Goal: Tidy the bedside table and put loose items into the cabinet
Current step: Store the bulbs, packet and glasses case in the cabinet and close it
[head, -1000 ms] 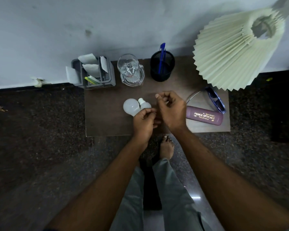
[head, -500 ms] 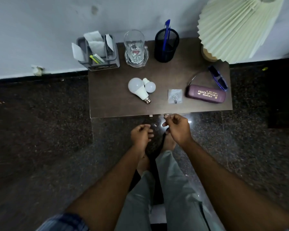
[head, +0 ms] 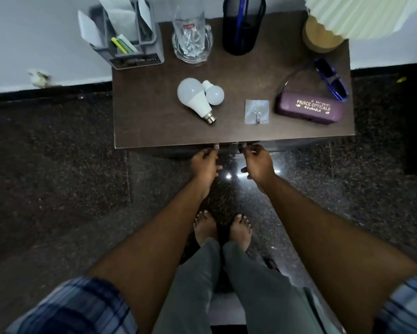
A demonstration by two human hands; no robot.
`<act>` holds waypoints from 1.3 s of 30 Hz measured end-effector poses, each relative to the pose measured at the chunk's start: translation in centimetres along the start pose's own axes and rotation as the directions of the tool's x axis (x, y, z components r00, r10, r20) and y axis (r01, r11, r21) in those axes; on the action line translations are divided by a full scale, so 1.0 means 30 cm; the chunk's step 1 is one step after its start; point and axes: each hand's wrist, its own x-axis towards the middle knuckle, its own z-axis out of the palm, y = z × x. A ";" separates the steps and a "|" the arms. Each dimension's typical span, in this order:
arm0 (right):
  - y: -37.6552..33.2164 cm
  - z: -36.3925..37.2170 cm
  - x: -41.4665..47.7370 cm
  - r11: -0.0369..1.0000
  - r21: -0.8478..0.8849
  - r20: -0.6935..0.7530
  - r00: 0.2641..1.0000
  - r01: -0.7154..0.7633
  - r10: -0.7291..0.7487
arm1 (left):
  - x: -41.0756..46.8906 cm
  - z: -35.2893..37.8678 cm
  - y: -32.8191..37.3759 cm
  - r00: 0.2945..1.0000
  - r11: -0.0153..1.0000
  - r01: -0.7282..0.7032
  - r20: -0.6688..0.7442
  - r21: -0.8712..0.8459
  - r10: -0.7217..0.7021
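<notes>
Plaid sleeves frame the lower corners, and past them the left hand [head: 206,162] and right hand [head: 258,162], a second ago above the surface [head: 154,126], have dropped to its front edge, each pinching a small metal cabinet handle [head: 216,146], so opening seems next. Beyond lie the large bulb [head: 194,97], small bulb [head: 213,92], adhesive hook [head: 257,111] and spectacle case [head: 309,108], none stowed yet.

Both hands [head: 234,162] now at cabinet handles [head: 229,147] (from tabletop).
</notes>
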 end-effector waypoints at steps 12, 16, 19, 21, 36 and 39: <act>0.161 0.070 0.125 0.909 0.300 -0.058 0.957 0.288 -0.284 | 0.148 0.048 -0.193 0.948 0.933 -0.319 -0.033 -0.167 0.318; 0.171 0.082 0.153 0.893 0.270 -0.106 0.933 0.360 -0.344 | 0.174 0.074 -0.215 0.897 0.882 -0.442 -0.086 -0.164 0.433; 0.175 0.069 0.159 0.893 0.243 -0.071 0.925 0.380 -0.374 | 0.180 0.075 -0.216 0.864 0.859 -0.503 -0.092 -0.100 0.495; 0.172 0.042 0.144 0.911 0.191 -0.032 0.930 0.366 -0.367 | 0.160 0.065 -0.222 0.857 0.858 -0.514 -0.073 -0.026 0.511; 0.174 -0.104 -0.197 0.984 -0.164 0.271 0.962 0.069 -0.022 | -0.178 -0.194 -0.207 0.988 0.872 -0.023 0.145 0.489 -0.056; 0.165 -0.123 -0.246 0.973 -0.220 0.245 0.969 0.071 -0.016 | -0.179 -0.216 -0.199 0.995 0.879 -0.037 0.101 0.476 -0.013</act>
